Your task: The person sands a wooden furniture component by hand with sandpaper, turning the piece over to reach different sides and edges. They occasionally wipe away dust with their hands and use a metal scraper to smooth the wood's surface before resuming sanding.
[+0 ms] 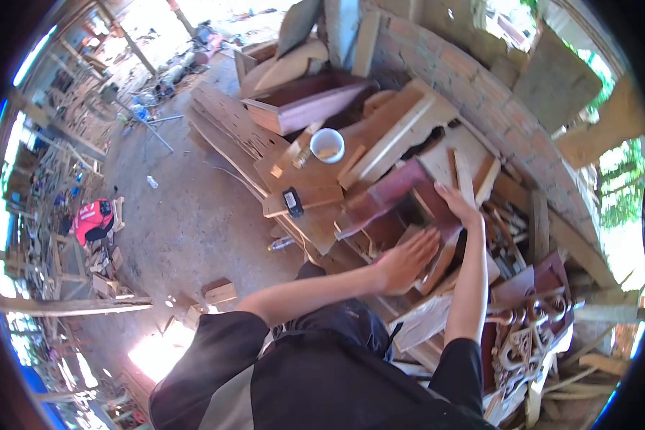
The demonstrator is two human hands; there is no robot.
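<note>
A reddish-brown wooden frame, box-like with an opening in it (390, 192), lies tilted in front of me on the pile of wood. My right hand (457, 206) grips its right-hand end, fingers curled at the edge. Against the near side, my left hand (411, 259) lies flat with fingers stretched out, the tips close to the frame's corner. Left of the frame, a small black device with a pale screen (292, 202) rests on a wooden block (322, 196). Beyond that stands a white cup (327, 145) with something pale brown inside.
A purplish open drawer (322, 107) sits at the back by a brick wall (451, 64). Carved turned pieces (527, 322) and scrap boards crowd my right. Bare concrete floor (172, 208) stretches left, where a person in red (93, 221) is low down among wood scraps.
</note>
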